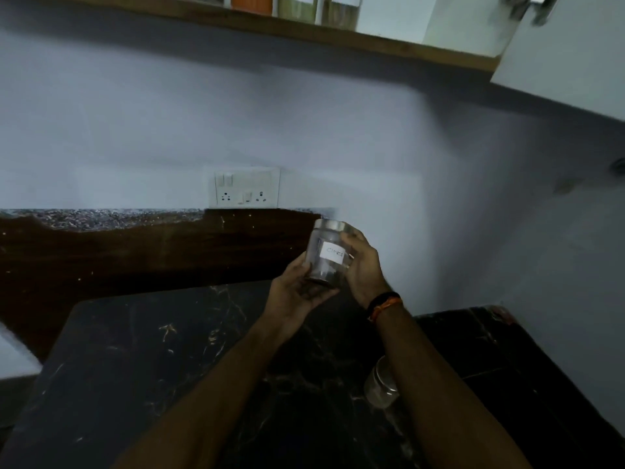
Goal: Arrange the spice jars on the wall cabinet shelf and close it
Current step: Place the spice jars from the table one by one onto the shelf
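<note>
above dark marble counter (142, 367), left hand (297, 289) and right hand (363, 265) both clasp labelled glass jar (326, 257).

Both forearms reach forward, hands raised together. The left hand (297, 287) is cupped palm-up, fingers (319, 294) curled; the right hand (363, 265) closes in sideways opposite it, a band at its wrist.
</note>
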